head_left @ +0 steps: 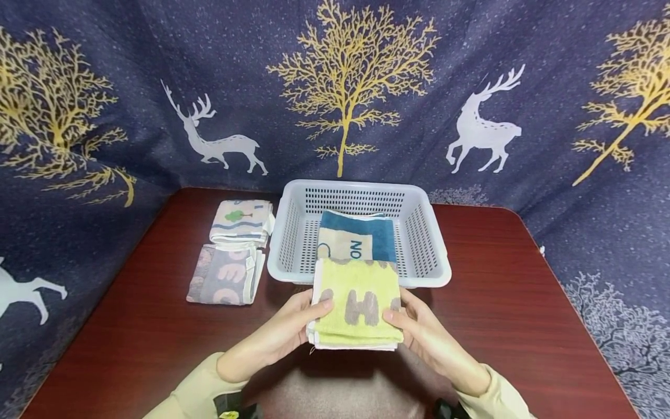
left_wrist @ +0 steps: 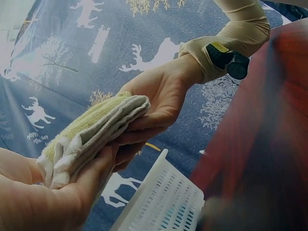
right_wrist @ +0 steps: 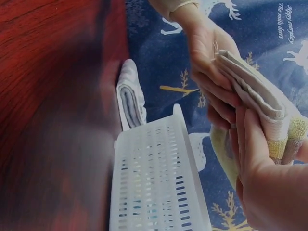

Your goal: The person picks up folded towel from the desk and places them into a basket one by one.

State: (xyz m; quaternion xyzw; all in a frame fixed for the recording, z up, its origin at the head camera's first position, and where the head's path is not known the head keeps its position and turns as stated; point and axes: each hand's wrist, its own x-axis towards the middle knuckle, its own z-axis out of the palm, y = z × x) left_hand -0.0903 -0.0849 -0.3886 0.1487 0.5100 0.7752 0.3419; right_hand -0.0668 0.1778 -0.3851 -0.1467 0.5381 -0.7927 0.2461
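A folded yellow towel point(head_left: 361, 302) with a grey letter H is held up in front of the basket. My left hand point(head_left: 285, 326) grips its left edge, thumb on top and fingers beneath. On the opposite edge my right hand point(head_left: 431, 337) grips it the same way. Both wrist views show the towel's stacked layers between the two hands, with fingers spread under it. Behind it, a folded blue and cream towel point(head_left: 384, 235) lies in the pale plastic basket point(head_left: 437, 250); the yellow towel hides its near part in the head view.
Left of the basket lie two folded towels: a cream one with a green tree point(head_left: 241, 218) at the back and a grey one with pink letters point(head_left: 225, 276) nearer. All rest on the dark red wooden table point(head_left: 513, 302). A blue curtain point(head_left: 324, 110) with deer and trees hangs behind.
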